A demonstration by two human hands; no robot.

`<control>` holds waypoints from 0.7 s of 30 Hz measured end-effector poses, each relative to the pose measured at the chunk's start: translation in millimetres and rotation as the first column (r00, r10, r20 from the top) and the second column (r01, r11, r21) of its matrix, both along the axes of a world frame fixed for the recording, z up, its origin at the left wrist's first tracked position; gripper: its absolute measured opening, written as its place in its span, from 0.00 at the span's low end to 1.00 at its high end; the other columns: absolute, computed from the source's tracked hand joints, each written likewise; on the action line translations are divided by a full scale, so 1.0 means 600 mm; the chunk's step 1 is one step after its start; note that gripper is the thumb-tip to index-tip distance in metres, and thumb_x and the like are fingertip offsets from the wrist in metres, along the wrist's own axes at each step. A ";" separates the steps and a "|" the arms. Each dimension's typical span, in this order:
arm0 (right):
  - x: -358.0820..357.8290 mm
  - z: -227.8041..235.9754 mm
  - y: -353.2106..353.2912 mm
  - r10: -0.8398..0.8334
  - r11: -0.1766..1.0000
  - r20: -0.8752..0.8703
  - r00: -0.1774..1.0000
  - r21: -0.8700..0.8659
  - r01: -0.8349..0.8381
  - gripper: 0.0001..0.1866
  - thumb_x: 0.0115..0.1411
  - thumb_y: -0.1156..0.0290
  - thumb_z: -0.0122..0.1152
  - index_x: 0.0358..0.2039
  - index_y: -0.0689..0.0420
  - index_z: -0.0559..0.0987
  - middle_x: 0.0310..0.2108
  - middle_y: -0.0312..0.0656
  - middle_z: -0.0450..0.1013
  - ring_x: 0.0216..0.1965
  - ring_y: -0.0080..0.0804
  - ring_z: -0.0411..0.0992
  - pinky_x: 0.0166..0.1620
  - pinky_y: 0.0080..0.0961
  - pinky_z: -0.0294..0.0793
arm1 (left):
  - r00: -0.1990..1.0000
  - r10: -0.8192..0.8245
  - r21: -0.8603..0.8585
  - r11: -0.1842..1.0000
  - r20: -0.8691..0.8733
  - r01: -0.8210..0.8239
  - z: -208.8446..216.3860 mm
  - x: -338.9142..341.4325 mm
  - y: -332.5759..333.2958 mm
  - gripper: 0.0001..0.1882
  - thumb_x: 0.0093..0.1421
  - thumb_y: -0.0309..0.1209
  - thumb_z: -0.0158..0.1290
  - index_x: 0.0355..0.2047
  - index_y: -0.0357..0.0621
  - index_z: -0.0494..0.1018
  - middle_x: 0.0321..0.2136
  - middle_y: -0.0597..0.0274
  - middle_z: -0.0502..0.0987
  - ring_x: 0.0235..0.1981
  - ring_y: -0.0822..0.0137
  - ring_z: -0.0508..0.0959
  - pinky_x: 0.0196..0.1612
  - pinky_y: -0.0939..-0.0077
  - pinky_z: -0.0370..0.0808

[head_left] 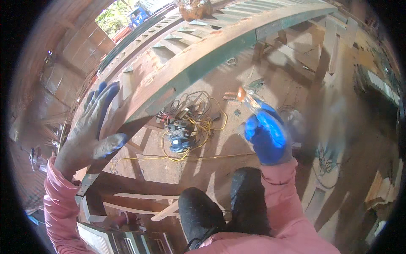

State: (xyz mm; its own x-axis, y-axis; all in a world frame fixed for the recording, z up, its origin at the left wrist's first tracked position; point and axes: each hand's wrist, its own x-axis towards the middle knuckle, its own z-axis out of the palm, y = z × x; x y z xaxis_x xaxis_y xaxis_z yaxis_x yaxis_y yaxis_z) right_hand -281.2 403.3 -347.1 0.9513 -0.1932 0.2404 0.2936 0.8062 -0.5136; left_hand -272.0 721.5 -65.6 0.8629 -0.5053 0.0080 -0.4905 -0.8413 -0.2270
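My left hand [91,129], in a grey glove with blue fingertips, is spread flat with its fingers apart at the near left end of a long slatted wooden frame [198,57]. It holds nothing, and whether the palm touches the wood I cannot tell. My right hand [269,134], in a blue-coated glove, is closed around a slim, pale, see-through object with an orange tip [241,94]. The tip points up and to the left, over the floor beyond the frame's edge. My fingers hide the lower part of this object, so its kind is unclear.
A blue-and-black power tool [179,137] lies on the dirt floor amid tangled yellow and dark cords [207,125]. A round brownish object [193,9] rests on the frame's far side. Wooden pieces [382,186] lie at the right, and louvred panels [101,239] at the lower left.
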 end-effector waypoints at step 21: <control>0.034 0.107 0.261 -0.716 -0.039 0.648 0.260 -0.408 0.912 0.27 0.56 0.87 0.65 0.58 0.66 0.79 0.24 0.41 0.73 0.22 0.32 0.68 0.27 0.28 0.68 | 0.976 -0.101 -0.639 0.768 -0.195 -0.048 -0.073 -0.007 0.107 0.53 0.58 0.54 0.65 0.73 0.35 0.55 0.71 0.44 0.62 0.76 0.50 0.51 0.75 0.57 0.46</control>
